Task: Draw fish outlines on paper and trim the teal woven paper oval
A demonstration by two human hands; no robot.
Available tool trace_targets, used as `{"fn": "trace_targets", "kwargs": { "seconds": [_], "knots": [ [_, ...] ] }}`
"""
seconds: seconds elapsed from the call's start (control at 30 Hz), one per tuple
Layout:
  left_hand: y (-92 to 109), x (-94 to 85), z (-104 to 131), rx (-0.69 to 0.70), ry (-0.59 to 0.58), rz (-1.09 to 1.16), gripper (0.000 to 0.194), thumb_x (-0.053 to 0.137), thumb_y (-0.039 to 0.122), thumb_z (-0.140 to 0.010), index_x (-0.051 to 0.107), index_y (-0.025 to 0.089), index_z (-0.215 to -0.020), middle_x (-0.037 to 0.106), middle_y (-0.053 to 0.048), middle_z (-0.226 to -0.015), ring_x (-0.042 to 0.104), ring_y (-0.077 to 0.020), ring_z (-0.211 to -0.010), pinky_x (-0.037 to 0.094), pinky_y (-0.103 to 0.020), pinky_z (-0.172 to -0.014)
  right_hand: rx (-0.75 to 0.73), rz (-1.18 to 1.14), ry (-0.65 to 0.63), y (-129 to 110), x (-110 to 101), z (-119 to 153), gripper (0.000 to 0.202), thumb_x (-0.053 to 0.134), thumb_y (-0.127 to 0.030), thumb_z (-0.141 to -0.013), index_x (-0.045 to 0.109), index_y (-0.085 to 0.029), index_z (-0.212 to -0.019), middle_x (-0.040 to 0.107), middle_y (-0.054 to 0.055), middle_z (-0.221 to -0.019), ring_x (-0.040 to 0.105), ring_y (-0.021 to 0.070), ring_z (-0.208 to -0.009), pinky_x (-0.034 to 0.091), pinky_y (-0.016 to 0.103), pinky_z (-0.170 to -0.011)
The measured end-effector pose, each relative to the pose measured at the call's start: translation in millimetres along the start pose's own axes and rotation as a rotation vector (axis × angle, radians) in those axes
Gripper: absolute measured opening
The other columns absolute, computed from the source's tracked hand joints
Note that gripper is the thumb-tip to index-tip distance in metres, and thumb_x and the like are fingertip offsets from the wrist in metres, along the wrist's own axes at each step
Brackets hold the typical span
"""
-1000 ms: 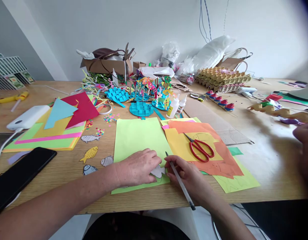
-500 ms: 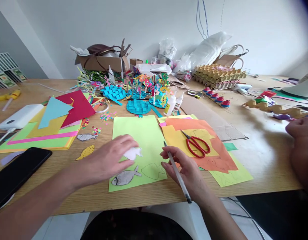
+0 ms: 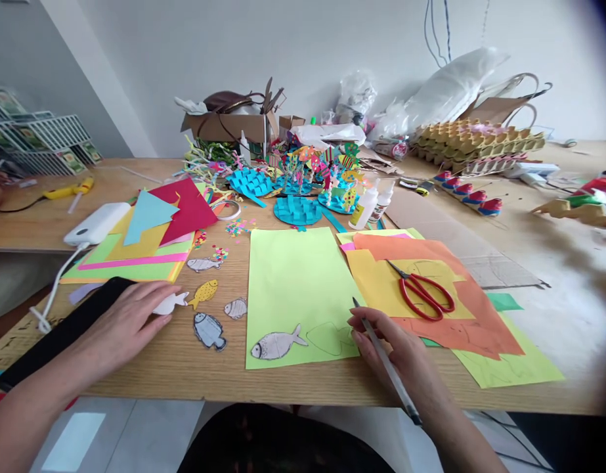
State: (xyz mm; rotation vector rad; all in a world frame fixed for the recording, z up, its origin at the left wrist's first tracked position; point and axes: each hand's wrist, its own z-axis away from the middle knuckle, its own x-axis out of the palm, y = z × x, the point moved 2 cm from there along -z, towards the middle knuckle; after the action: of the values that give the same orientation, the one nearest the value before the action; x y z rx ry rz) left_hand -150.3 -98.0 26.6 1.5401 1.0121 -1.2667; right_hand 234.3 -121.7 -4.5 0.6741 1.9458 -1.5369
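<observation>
My left hand (image 3: 128,318) is at the left beside the black phone (image 3: 41,355), fingers closed on a white paper fish (image 3: 171,303). Close by on the wood lie a yellow paper fish (image 3: 204,293), a blue-grey one (image 3: 209,330) and two pale striped ones, the nearer a small round fish (image 3: 236,308). My right hand (image 3: 394,341) holds a pen (image 3: 389,368), tip upward, over the right edge of a light green sheet (image 3: 297,276). On that sheet rest a grey paper fish (image 3: 278,343) and a drawn fish outline (image 3: 327,338), partly behind my right hand.
Red-handled scissors (image 3: 423,295) lie on yellow and orange paper (image 3: 480,322) at right. Coloured sheets (image 3: 184,210) and a white power bank (image 3: 96,223) are at left. Glue bottles (image 3: 364,209), blue woven paper pieces (image 3: 297,210) and egg trays (image 3: 480,141) stand farther back.
My left hand has carried the white paper fish leftward off the green sheet, next to the other cut-out fish. My right hand still holds the pen. The view has turned left.
</observation>
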Motion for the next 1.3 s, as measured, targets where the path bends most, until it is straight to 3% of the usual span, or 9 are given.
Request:
{"fn": "trace_targets", "kwargs": {
  "seconds": [0.17,0.27,0.37,0.5,0.6,0.7,1.03,1.3],
  "knots": [
    [-13.4,4.8,5.6,0.139,0.003,-0.022,0.036,0.042,0.034,-0.085,0.055,0.017,-0.115,0.059,-0.014,-0.118,0.052,-0.0357,-0.109,0.044,-0.055,-0.087,-0.076,0.030,0.013,-1.0,2.0,-2.1,0.018,0.045,-0.028,-0.087,0.053,-0.020,-0.101,0.069,0.006,-0.085,0.066,0.0177,-0.073,0.052,0.028,-0.064],
    [-5.5,-3.3,3.7,0.223,0.043,-0.064,0.039,0.045,0.036,-0.086,0.055,0.016,-0.118,0.057,-0.014,-0.122,0.050,-0.0355,-0.111,0.044,-0.055,-0.088,-0.103,0.025,0.041,-2.2,2.0,-2.5,0.016,0.046,-0.026,-0.086,0.055,-0.020,-0.099,0.070,0.006,-0.083,0.066,0.0176,-0.072,0.053,0.027,-0.064],
    [23.7,-8.2,-1.9,0.351,0.065,0.011,0.032,0.043,0.028,-0.089,0.054,0.022,-0.118,0.061,-0.006,-0.117,0.055,-0.0264,-0.108,0.045,-0.044,-0.092,-0.114,-0.005,0.128,-7.0,-2.5,-0.3,0.014,0.048,-0.026,-0.086,0.057,-0.020,-0.095,0.069,0.005,-0.080,0.066,0.0173,-0.070,0.052,0.027,-0.063],
    [80.9,2.2,-13.6,0.587,-0.077,0.208,0.031,0.039,0.011,-0.090,0.059,0.025,-0.108,0.063,-0.002,-0.110,0.057,-0.0171,-0.103,0.047,-0.027,-0.087,-0.101,-0.047,0.157,-17.5,-13.4,5.1,0.012,0.048,-0.026,-0.088,0.058,-0.022,-0.094,0.070,0.002,-0.080,0.066,0.0150,-0.071,0.050,0.023,-0.065],
    [113.2,13.6,-22.9,0.634,-0.127,0.303,0.030,0.039,0.004,-0.086,0.059,0.020,-0.101,0.063,-0.004,-0.102,0.057,-0.0169,-0.097,0.047,-0.027,-0.083,-0.098,-0.054,0.146,-22.9,-20.0,8.4,0.011,0.048,-0.025,-0.089,0.057,-0.023,-0.094,0.070,0.000,-0.078,0.066,0.0139,-0.070,0.049,0.021,-0.061],
    [128.6,23.3,-28.8,0.696,-0.179,0.287,0.029,0.044,0.003,-0.083,0.055,0.018,-0.105,0.060,-0.006,-0.106,0.055,-0.0192,-0.097,0.047,-0.030,-0.083,-0.107,-0.020,0.158,-23.3,-21.1,10.1,0.010,0.049,-0.023,-0.087,0.058,-0.022,-0.092,0.070,0.000,-0.078,0.066,0.0136,-0.069,0.048,0.021,-0.061],
    [129.3,32.2,-32.8,0.714,-0.212,0.269,0.034,0.046,0.004,-0.083,0.051,0.018,-0.113,0.057,-0.006,-0.106,0.051,-0.0217,-0.099,0.044,-0.035,-0.087,-0.178,0.003,0.123,-22.4,-11.0,7.1,0.013,0.051,-0.014,-0.085,0.058,-0.020,-0.093,0.068,0.002,-0.083,0.064,0.0135,-0.075,0.049,0.021,-0.068],
    [126.8,32.2,-29.6,0.689,-0.150,0.279,0.034,0.043,0.003,-0.083,0.050,0.016,-0.114,0.057,-0.008,-0.105,0.053,-0.0204,-0.100,0.044,-0.033,-0.088,-0.264,0.017,0.153,-19.3,5.0,5.1,0.017,0.048,-0.011,-0.084,0.058,-0.021,-0.093,0.067,0.004,-0.082,0.063,0.0157,-0.076,0.049,0.025,-0.067]
  ]
}}
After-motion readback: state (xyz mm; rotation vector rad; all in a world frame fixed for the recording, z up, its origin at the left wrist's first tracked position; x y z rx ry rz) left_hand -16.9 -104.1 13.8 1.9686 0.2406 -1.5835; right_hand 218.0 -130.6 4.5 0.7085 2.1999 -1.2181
